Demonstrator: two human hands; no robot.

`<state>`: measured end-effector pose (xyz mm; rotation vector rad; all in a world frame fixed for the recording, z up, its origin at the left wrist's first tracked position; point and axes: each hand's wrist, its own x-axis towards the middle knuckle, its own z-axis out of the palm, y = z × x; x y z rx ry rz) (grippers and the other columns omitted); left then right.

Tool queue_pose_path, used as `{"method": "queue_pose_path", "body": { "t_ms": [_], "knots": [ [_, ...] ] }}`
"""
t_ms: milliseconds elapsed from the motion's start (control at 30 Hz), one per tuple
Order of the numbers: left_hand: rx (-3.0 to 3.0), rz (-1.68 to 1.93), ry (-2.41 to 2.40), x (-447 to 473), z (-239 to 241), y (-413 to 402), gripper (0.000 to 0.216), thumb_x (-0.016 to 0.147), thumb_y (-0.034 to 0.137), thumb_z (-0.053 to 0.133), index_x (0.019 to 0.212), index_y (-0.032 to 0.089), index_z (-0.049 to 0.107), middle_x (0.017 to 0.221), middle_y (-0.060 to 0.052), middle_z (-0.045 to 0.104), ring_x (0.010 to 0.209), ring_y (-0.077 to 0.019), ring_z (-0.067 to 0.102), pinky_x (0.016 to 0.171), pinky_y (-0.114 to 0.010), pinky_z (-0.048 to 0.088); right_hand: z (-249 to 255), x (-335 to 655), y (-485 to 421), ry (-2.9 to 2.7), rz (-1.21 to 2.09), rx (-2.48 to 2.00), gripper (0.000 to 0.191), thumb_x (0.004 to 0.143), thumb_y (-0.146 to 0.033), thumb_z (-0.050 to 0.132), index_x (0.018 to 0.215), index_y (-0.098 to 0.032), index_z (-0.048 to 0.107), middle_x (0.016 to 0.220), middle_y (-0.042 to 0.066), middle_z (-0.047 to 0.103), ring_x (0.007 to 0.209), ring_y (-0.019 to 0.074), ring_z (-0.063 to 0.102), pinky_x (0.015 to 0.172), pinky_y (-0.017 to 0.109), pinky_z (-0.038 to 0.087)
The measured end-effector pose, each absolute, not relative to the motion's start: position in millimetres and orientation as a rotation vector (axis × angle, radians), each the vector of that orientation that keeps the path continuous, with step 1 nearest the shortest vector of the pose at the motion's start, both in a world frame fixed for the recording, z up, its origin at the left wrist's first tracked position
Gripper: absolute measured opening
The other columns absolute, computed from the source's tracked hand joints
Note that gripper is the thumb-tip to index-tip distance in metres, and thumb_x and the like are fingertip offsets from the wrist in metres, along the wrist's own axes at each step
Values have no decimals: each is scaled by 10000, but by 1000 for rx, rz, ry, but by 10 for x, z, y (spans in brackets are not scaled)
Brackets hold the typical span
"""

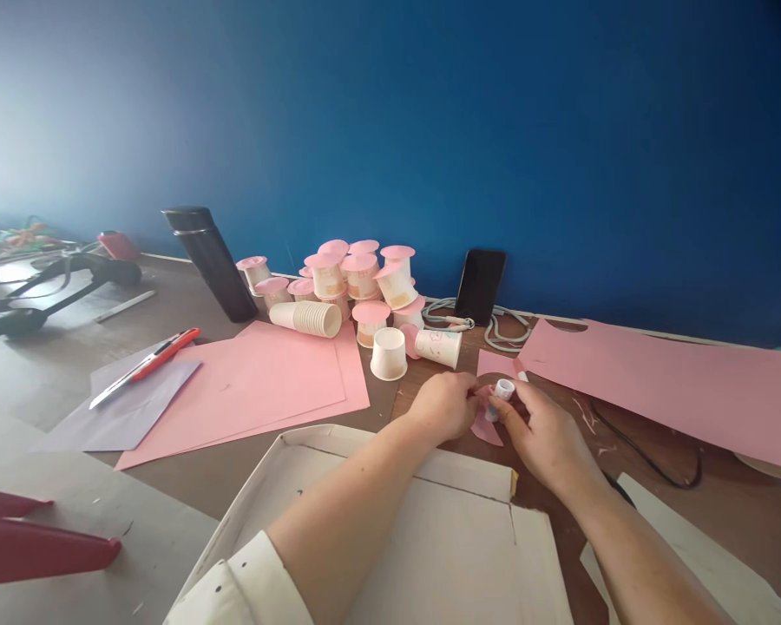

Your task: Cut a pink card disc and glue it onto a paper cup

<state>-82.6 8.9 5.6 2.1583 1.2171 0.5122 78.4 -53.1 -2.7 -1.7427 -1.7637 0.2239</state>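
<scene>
My left hand [446, 405] pinches the edge of a small cut piece of pink paper [487, 430] above the brown table. Between the thumb and fingers of my right hand [547, 438] is a small white tube [503, 390] with a hollow round end, held against or just over that paper. Its lower part is partly hidden. Just behind my right fingers lies a small pink-and-white object [520, 371], partly covered. To the left of my hands, a white paper cup [389, 354] stands upside down, and a printed paper cup [438, 348] lies on its side.
Paper cups with pink discs [363, 276] are piled by the wall. Nested cups [305, 319] lie on pink sheets [260, 373]. Around them are a black flask [212, 265], a phone [481, 286], a red utility knife [147, 366], a large pink sheet [664, 382] and a white box lid [456, 547].
</scene>
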Motion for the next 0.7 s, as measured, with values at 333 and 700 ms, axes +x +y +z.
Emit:
{"method": "queue_pose_path", "body": {
  "t_ms": [333,700],
  "knots": [
    [2141,501,1281,-786,63,74,312,937,403,475,934,207,718,927,-72,737,848,-217,661,750,-311,503,-12,776,-534,-1775,282,-1720,263,933,-463,537,1053,-278,682,975,60,743,813,246,684,685,334,486],
    [2108,435,1270,-807,99,97,225,863,306,535,921,208,729,930,-60,755,830,-213,660,726,-302,495,19,768,-564,-1839,311,-1750,202,925,-431,553,1027,-288,654,1049,41,719,880,248,677,713,344,484]
  ]
}}
